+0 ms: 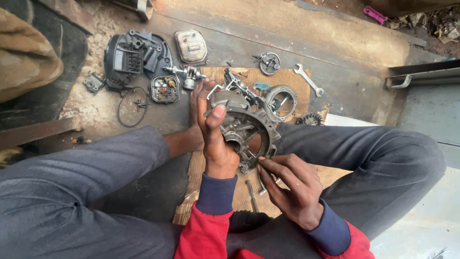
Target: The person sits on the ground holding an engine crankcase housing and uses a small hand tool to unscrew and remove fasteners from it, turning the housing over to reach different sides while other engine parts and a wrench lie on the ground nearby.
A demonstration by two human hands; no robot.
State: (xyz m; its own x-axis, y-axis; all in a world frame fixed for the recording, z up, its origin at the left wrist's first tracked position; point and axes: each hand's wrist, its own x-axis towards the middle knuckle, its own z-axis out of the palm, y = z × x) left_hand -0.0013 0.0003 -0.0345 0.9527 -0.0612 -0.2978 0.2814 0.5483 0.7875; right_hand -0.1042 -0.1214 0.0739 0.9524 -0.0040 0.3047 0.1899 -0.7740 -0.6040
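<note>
Left hand [216,144]: raised upright at the centre of the view, gripping the near-left rim of a round metal engine housing [249,128]; the thumb presses on the top of the rim, the fingers are wrapped behind it and mostly hidden.
Right hand [292,184]: just below and right of the housing, fingers [268,165] drawn together at the tips against the housing's lower edge; what they pinch is too small to tell.
Engine housing: held off the floor between the knees, its open ring facing the camera, above a sheet of cardboard [239,187].
Cardboard: lies flat on the floor between the legs; a slim metal tool [252,195] rests on it under the hands.
Ring-shaped casting [281,100]: on the far part of the cardboard, just right of the housing.
Spanner [308,79]: far right of the cardboard, lying on the floor.
Crankshaft piece [189,74]: far left of the hands, beside a small square part with coloured fittings [165,89].
Black plastic cover [132,57]: far left, near a grey metal cover [191,46].
Wire loop [132,106]: on the dusty floor, nearer than the black cover.
Legs: grey trousers [86,187] on both sides, knees spread; a bare foot [194,103] shows behind the left hand.
Sleeves: red with dark blue cuffs [215,194].
</note>
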